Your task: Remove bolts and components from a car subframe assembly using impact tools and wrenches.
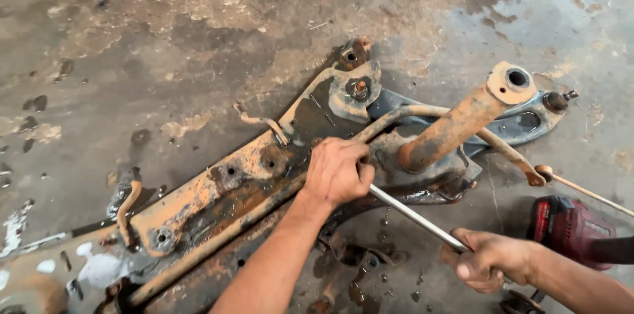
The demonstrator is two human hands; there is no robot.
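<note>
**Head view: long steel bar worked against a rusted subframe on the floor**

Subframe (218, 202): big stamped-steel crossmember, rust-orange and greasy, lying flat on the stained concrete floor (132, 36), running from the bottom left corner up toward the right edge. Looks heavy and fully rigid; judged too much for one hand to shift. Surfaces oily, so likely slippery. Best purchase would be the raised edges or the arm ends.

Steel bar (413, 216): slim, bright, stiff rod, running from the middle of the subframe down toward the bottom right. Smooth metal, probably slick with grease; wants a full wrap with both hands set well apart.

Left hand (337, 172): fingers curled tight around the upper end of the bar, knuckles up, resting against the subframe.

Right hand (489, 261): fingers closed in a fist around the lower end of the bar, near the bottom right.

Nearby: rusty control arm (456, 126) with round bushing end, angled up right; red power tool (571, 228) lying on the floor by the right edge, just beyond the right hand.
</note>
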